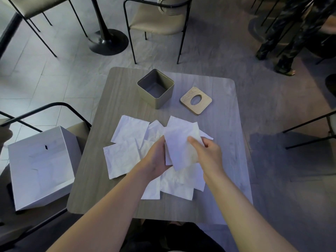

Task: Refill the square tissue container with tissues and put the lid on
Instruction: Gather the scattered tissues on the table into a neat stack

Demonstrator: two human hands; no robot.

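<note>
Now, two hands (183, 151), one container (156, 88), one lid (196, 100)

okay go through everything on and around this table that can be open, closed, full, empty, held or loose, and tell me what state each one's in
Square container: upright, open, empty.
Wooden lid: off, flat on the table right of the container.
Held tissues: gripped by both hands.
Loose tissues: spread flat, overlapping.
Left hand: closed on the tissues.
Right hand: closed on the tissues.
White box: open, on a chair.
</note>
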